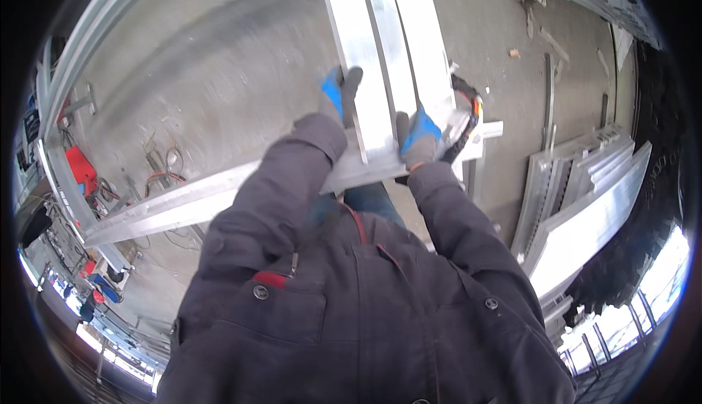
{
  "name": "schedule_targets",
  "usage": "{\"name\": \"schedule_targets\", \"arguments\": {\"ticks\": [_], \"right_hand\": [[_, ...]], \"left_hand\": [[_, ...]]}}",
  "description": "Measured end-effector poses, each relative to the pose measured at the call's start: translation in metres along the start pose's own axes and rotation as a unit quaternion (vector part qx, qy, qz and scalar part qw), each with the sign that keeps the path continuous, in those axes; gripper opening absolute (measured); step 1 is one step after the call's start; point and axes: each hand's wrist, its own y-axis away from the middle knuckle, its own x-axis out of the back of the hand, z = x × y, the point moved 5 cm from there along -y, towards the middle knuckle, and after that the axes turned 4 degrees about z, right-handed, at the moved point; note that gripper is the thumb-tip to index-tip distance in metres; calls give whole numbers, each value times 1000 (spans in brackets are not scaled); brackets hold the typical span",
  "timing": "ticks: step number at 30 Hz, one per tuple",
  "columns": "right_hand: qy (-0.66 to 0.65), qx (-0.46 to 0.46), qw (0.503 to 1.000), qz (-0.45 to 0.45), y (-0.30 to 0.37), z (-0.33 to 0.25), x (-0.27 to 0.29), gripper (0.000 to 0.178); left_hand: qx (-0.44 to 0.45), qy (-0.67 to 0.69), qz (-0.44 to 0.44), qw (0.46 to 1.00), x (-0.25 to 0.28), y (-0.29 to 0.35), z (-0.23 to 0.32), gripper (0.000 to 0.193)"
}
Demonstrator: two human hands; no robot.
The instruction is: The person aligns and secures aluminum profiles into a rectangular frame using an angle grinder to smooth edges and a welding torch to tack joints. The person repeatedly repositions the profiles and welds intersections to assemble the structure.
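Observation:
A long silver aluminium profile runs from my hands up to the top edge of the view. My left hand, in a blue and grey glove, grips its left side. My right hand, gloved the same way, holds its near end on the right. The profile rests across a second aluminium bar that stretches left toward the lower left. My dark jacket fills the lower middle of the view and hides what lies under the hands.
Stacked aluminium frames lean at the right. A metal frame rail curves along the left, with a red box and cables on the concrete floor. A black and orange tool sits by my right hand.

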Motion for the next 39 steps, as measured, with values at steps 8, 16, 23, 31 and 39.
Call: {"name": "schedule_targets", "arguments": {"ticks": [8, 16, 23, 31, 39], "right_hand": [[-49, 70, 990, 110, -2, -28, 28, 39], [-47, 52, 993, 93, -1, -15, 20, 40], [-49, 74, 989, 116, 1, -17, 19, 39], [-53, 75, 989, 120, 2, -11, 14, 40], [-42, 78, 990, 108, 3, -7, 12, 43]], "left_hand": [[-18, -86, 71, 994, -25, -11, 21, 36], [-13, -76, 86, 993, -20, -5, 12, 29], [-30, -24, 108, 993, -27, 1, 19, 26], [-56, -85, 120, 988, -22, -9, 8, 30], [-53, -45, 105, 992, -23, -12, 0, 30]]}}
